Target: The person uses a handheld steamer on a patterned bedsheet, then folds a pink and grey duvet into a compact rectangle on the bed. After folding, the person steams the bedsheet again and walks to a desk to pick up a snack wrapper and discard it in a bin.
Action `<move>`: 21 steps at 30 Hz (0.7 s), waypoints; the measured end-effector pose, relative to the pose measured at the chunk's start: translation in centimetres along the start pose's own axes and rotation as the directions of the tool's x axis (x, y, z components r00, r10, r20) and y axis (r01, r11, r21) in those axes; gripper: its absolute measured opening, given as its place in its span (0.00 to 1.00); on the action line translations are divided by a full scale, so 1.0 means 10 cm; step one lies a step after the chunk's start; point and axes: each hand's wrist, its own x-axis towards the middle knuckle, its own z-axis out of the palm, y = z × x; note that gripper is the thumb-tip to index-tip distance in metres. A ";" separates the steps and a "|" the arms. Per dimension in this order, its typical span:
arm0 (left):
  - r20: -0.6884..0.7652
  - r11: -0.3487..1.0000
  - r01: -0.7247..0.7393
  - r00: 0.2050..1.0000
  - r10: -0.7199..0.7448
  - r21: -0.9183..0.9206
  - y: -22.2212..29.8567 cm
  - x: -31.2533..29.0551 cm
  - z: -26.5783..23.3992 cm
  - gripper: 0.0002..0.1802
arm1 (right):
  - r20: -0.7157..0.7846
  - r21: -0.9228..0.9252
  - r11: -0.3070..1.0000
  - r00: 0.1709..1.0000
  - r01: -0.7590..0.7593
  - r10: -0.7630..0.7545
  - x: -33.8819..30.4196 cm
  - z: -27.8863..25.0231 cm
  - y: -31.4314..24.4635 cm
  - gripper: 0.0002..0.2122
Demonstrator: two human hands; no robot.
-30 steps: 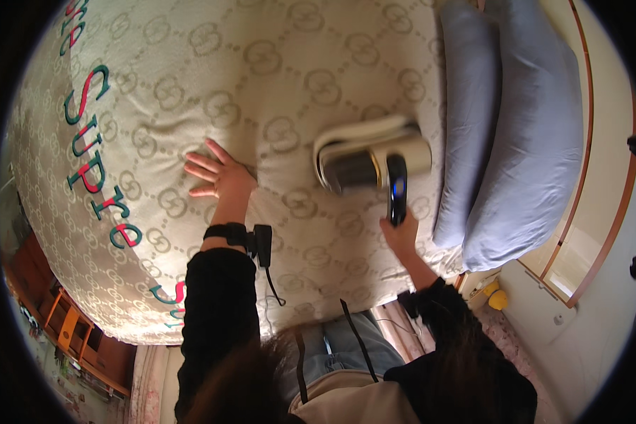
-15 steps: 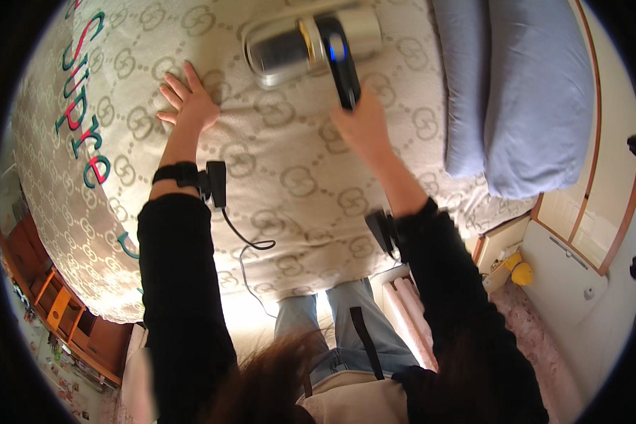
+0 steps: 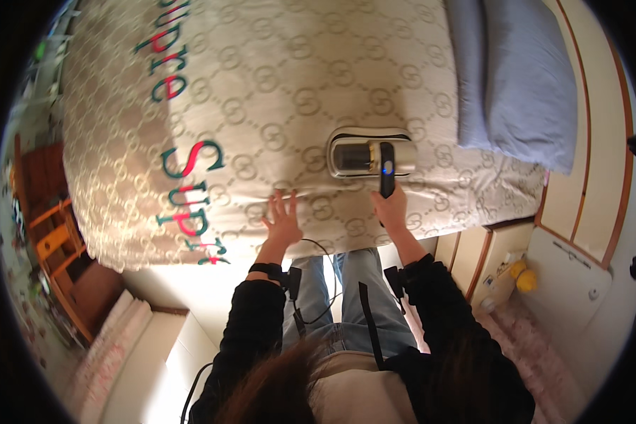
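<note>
Now pulling the handheld mattress vacuum [image 3: 369,152] back toward the bed's near edge, right hand [image 3: 390,209] wrapping fingers around its black handle at 6 o'clock; left hand [image 3: 283,220], fingers spread, pressing the patterned bedspread [image 3: 261,85] at 8 o'clock, drawn back too.

Cream wardrobe panels [image 3: 601,141] right — orange wooden chair [image 3: 49,240] left.
</note>
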 end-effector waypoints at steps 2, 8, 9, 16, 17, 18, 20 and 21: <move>0.063 0.993 -0.034 0.997 0.042 -0.117 -0.22 -0.14 0.22 0.51 | 0.062 0.079 0.993 0.994 -0.092 0.088 -0.01 0.17 -0.19 0.15; -0.219 0.546 -0.174 0.976 -0.016 -0.819 -1.21 -0.44 0.69 0.40 | 0.133 0.265 0.964 0.990 0.009 -0.045 -0.51 0.68 -0.07 0.08; -0.163 0.553 -0.084 0.982 -0.094 -0.829 -1.39 -0.56 0.67 0.40 | 0.203 0.140 0.990 0.979 -0.025 -0.004 -0.67 0.63 0.06 0.07; -0.114 0.207 -0.041 0.928 -0.355 -0.977 -1.88 -1.55 0.40 0.36 | 0.529 0.222 0.925 0.835 -0.309 0.152 -1.24 0.35 0.41 0.12; -0.085 0.151 -0.031 0.926 -0.367 -0.988 -1.87 -1.65 0.36 0.35 | 0.489 0.423 0.826 0.861 -0.372 0.138 -1.20 0.40 0.32 0.16; -0.095 0.123 -0.052 0.925 -0.369 -0.991 -1.83 -1.73 0.32 0.34 | 0.465 0.324 0.872 0.864 -0.367 0.191 -1.16 0.42 0.20 0.19; -0.117 0.068 -0.099 0.925 -0.362 -0.993 -1.69 -1.88 0.26 0.33 | 0.465 0.208 0.920 0.861 -0.332 0.206 -1.11 0.45 -0.07 0.23; -0.127 0.055 -0.115 0.934 -0.333 -0.992 -1.60 -1.95 0.23 0.33 | 0.472 0.160 0.931 0.853 -0.329 0.221 -1.13 0.43 -0.20 0.24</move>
